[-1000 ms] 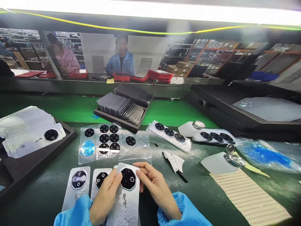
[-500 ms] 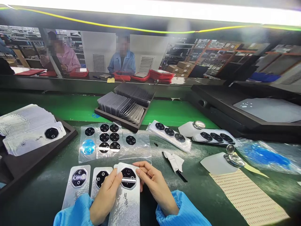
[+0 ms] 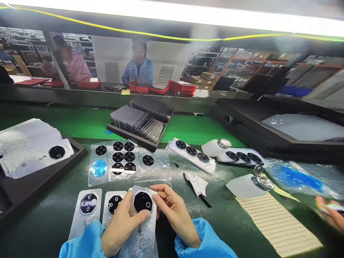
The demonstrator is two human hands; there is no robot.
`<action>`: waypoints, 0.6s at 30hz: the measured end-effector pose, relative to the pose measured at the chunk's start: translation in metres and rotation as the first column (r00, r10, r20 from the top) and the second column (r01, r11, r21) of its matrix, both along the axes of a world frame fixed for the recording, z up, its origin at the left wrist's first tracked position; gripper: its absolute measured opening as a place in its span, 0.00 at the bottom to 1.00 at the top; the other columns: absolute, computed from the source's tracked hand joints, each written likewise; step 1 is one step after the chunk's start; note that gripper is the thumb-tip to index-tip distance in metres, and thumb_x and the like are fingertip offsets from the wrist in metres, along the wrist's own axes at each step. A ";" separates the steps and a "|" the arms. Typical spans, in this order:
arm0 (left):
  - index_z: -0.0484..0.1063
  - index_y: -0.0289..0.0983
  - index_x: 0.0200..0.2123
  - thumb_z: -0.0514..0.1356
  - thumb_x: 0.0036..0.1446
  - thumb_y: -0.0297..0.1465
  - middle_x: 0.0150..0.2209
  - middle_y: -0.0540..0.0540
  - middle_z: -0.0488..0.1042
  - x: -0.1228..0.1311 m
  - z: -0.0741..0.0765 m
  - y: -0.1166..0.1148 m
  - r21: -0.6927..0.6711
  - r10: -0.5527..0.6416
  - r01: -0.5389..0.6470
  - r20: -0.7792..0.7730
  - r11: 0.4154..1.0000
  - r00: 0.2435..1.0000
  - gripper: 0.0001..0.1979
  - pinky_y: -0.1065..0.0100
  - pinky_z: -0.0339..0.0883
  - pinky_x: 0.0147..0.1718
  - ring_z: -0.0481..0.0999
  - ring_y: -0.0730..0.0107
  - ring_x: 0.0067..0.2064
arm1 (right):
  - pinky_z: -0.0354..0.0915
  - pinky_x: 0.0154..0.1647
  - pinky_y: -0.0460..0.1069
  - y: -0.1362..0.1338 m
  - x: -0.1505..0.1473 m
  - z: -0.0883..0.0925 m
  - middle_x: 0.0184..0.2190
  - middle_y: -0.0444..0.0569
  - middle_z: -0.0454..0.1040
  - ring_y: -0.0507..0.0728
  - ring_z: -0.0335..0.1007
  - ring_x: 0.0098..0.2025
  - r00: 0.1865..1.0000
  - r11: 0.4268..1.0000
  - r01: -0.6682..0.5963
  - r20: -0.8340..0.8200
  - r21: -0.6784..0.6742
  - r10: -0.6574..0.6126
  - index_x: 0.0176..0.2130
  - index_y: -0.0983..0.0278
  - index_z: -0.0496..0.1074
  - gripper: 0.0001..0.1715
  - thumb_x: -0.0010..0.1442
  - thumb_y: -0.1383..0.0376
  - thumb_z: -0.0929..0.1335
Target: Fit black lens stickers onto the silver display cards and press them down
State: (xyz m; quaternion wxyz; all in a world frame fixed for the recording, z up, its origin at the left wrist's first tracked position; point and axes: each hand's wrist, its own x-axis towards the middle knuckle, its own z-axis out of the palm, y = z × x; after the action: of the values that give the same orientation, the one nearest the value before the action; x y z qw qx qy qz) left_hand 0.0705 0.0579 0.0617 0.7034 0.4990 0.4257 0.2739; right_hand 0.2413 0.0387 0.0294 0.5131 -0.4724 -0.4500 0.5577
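Observation:
Between my two hands is a silvery phone back cover (image 3: pixel 146 234) with a black octagonal camera panel (image 3: pixel 142 201) near its top and dark lettering below. My left hand (image 3: pixel 122 222) grips its left side, the thumb lying across the lower part of the camera panel. My right hand (image 3: pixel 173 213) pinches the upper right edge between thumb and fingers. Left of it lie two similar covers, an outer cover (image 3: pixel 87 215) and a nearer cover (image 3: pixel 114 200) partly hidden by my left hand. Beyond my hands, clear film sheets (image 3: pixel 154 177) carry several black lens pieces (image 3: pixel 118 156).
A black tray (image 3: pixel 61 170) of fanned covers stands left, a rack of dark plates (image 3: pixel 134 120) behind. On the right are bottles with metal caps (image 3: pixel 263 182), a sticker sheet (image 3: pixel 279 222), a white-wrapped tool (image 3: pixel 197 184) and another person's blurred hand (image 3: pixel 329 211). Co-workers sit opposite.
My left thumb has slid from the cover's upper left edge down onto the camera panel. The bright reflection there is gone. Another person's hand has appeared at the right edge.

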 end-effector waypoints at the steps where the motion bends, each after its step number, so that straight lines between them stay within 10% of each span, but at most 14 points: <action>1: 0.64 0.38 0.55 0.65 0.55 0.34 0.51 0.43 0.73 0.000 0.000 0.000 0.000 -0.002 0.002 -0.003 1.000 1.000 0.25 0.59 0.61 0.55 0.70 0.56 0.55 | 0.65 0.23 0.46 0.000 0.000 0.000 0.22 0.40 0.69 0.49 0.66 0.20 1.000 1.000 -0.002 0.005 0.007 0.002 0.44 0.64 0.67 0.21 0.62 0.51 0.67; 18: 0.61 0.39 0.59 0.63 0.56 0.37 0.62 0.41 0.64 -0.005 -0.023 0.001 0.042 0.007 -0.009 0.040 0.999 0.999 0.29 0.56 0.52 0.62 0.60 0.53 0.64 | 0.65 0.37 0.48 0.005 0.001 0.003 0.35 0.45 0.73 0.54 0.70 0.36 0.974 0.978 -0.190 -0.141 -0.086 0.176 0.44 0.62 0.67 0.29 0.47 0.54 0.77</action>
State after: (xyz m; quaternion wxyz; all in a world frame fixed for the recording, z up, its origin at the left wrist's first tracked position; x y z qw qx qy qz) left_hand 0.0650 0.0584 0.0388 0.6999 0.5067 0.4075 0.2955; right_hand 0.2420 0.0435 0.0321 0.4641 -0.4157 -0.4285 0.6543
